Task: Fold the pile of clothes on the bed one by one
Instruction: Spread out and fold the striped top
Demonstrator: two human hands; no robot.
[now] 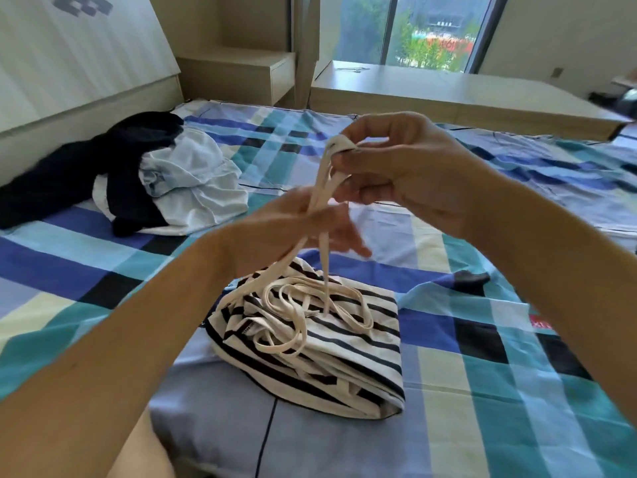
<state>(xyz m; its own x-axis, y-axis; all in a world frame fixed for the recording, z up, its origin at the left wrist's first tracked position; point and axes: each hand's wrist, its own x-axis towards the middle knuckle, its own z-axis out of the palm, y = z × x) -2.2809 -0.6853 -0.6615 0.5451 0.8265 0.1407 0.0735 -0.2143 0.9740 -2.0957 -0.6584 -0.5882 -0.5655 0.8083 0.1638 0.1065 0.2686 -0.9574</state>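
Head view, folded piece: the striped garment (310, 343) sits as a compact bundle on the bed (482, 391), just below the hands, with its cream straps (322, 182) loose and tangled on top.
Grasp: the left hand (300, 222) clasps the straps low down; the right hand (406, 170) pinches them higher up.
Done: this piece looks nearly finished, with only the straps to tidy.
Left to do: the pile (155, 174) of dark and white clothes lies crumpled and well apart.

Striped garment (344, 357) folded, mid-bed (482, 374)
Cream w/ navy stripes, lying flat; long cream straps (317, 188) loop on top, some lifted. Unfolded pile (155, 174), navy + white, far left.
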